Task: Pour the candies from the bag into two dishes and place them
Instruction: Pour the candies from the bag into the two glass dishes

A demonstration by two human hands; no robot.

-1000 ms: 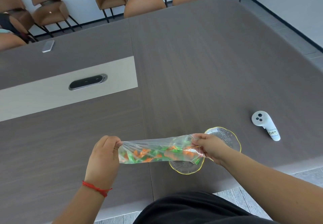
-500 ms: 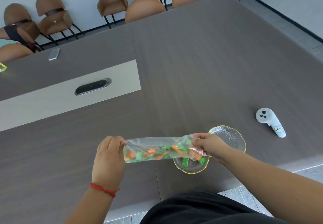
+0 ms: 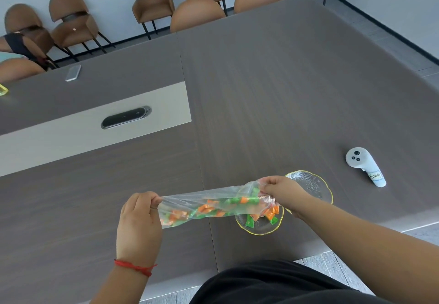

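A clear plastic bag (image 3: pixel 204 205) with orange and green candies is stretched nearly level between my hands. My left hand (image 3: pixel 139 218) pinches its closed end. My right hand (image 3: pixel 282 191) grips its mouth over the near glass dish (image 3: pixel 260 229), which has a gold rim. Several candies (image 3: pixel 262 218) lie in that dish under the bag's mouth. A second gold-rimmed glass dish (image 3: pixel 313 185) stands just behind my right hand, with no candy visible in it and part of it hidden by the hand.
A white handheld controller (image 3: pixel 364 166) lies on the grey table to the right of the dishes. A phone (image 3: pixel 73 72) and a black cable hatch (image 3: pixel 126 117) are further back left. Brown chairs (image 3: pixel 152 2) line the far edge. The table's near edge runs just below the dishes.
More candies have dropped out of the bag's mouth into the near dish. Both hands keep their hold on the bag and have barely shifted.
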